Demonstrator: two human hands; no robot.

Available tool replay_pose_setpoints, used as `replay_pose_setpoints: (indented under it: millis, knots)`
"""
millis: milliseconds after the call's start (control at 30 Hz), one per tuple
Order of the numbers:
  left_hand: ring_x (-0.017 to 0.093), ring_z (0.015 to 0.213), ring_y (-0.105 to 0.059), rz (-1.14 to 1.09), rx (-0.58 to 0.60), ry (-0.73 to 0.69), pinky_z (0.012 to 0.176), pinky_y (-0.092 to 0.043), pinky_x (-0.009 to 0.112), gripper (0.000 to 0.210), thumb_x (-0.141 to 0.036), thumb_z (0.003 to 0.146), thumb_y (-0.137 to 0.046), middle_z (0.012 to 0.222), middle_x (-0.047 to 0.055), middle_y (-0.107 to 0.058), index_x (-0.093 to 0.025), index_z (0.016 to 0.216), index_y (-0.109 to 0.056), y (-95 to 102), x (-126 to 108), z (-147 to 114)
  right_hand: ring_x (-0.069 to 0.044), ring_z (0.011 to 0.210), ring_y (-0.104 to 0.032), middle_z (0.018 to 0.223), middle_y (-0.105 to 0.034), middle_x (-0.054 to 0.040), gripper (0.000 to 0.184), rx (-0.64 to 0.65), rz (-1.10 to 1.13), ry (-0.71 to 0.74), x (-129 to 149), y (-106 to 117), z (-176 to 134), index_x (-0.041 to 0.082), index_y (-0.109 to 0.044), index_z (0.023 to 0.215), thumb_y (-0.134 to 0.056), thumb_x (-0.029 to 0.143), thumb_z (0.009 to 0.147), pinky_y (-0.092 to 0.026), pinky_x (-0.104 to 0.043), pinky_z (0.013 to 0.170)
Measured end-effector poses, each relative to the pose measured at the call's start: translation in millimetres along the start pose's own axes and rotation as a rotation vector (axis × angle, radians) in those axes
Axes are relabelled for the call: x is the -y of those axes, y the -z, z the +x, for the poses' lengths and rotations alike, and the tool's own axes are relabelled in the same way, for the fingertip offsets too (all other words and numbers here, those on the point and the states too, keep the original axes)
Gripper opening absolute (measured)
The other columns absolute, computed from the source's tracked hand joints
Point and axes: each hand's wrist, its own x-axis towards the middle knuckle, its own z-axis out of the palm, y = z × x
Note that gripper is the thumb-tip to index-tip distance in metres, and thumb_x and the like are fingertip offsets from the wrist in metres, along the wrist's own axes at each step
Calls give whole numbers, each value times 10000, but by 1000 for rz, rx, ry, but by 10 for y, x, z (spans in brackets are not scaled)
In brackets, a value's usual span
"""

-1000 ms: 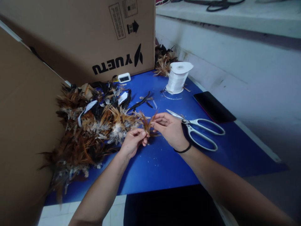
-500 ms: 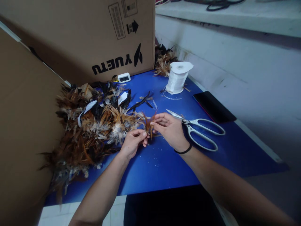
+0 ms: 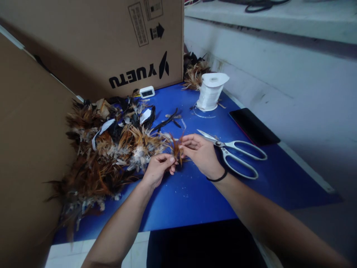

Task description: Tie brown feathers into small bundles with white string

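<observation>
While our left hand (image 3: 156, 169) pinches the base of a brown feather bunch (image 3: 176, 150) left of the scissors (image 3: 232, 144), our right hand (image 3: 205, 156) holding its right edge between thumb and finger, larger feather pile (image 3: 97, 163) farther left of the scissors, white spool (image 3: 211, 95) behind them.

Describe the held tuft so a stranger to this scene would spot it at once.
Over the blue table, find the left hand and right hand close together. Between them is a small, reddish-brown feather tuft. Unlike the big feather pile to the left, it is pinched in the left hand.
</observation>
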Motion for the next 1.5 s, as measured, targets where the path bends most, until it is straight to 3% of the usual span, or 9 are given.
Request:
replay_pose_setpoints:
  millis: [533,933,1133,1333,1500]
  knots:
    - [63,466,-512,-8,4,-9,443,-404,187,208,-306,716,-711,615,24,-611,-104,724,-663,6,3,-3,-133,647,-632,703,-643,-6,166,-3,-119,99,-56,-8,-17,178,-594,827,-658,198,675,-547,-266,583]
    - [45,441,-478,-87,-13,0,414,-378,177,186,-301,718,-710,615,-1,-594,-123,741,-660,18,-14,5,-114,597,-602,703,-624,5,183,65,-18,-25,-54,-16,-21,174,-581,809,-667,220,654,-533,-235,503]
    - [49,444,-482,-69,-28,-15,420,-381,185,200,-312,711,-715,623,7,-606,-122,752,-669,16,5,10,-111,595,-599,725,-637,-1,155,96,-50,17,-58,-20,-27,172,-578,777,-662,224,657,-527,-245,529]
    - [49,446,-485,-48,-41,-30,423,-385,186,215,-320,702,-720,625,12,-610,-115,744,-669,10,29,12,-126,659,-622,755,-660,-15,120,40,-153,114,-56,-22,-33,171,-592,768,-645,206,666,-529,-280,639]
    - [47,439,-485,-51,-74,-20,404,-375,180,221,-317,672,-743,642,13,-622,-119,737,-670,-9,2,15,-128,645,-620,728,-652,-9,112,43,-150,119,-49,-35,-43,176,-585,763,-642,219,676,-526,-282,628]
